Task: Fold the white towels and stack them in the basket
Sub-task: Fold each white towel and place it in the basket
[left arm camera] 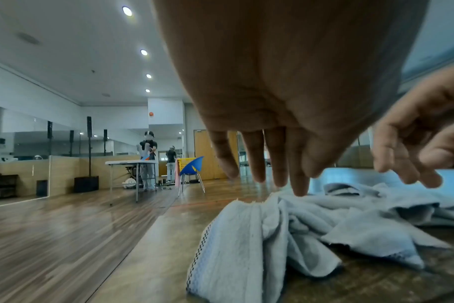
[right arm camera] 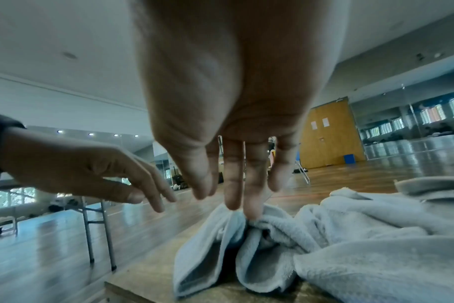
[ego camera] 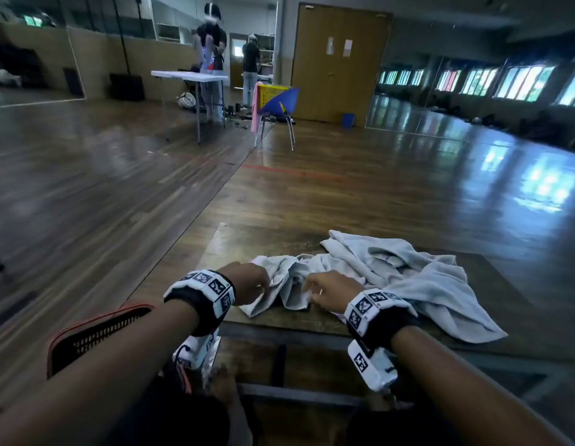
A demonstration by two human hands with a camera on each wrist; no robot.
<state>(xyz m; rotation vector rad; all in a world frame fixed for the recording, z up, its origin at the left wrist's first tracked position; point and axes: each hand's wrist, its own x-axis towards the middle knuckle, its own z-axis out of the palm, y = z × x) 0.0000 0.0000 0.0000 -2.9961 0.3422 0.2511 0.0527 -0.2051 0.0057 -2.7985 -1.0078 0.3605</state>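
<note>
A crumpled white towel is spread over the near and right part of a dark wooden table, 1 corner draped past the near edge. The left hand is held over the towel's left end, fingers straight, 1 tip touching a fold, nothing grasped. The right hand is likewise released, fingers extended onto a ridge. A black mesh basket sits near left. The table's far-left corner is bare.
</note>
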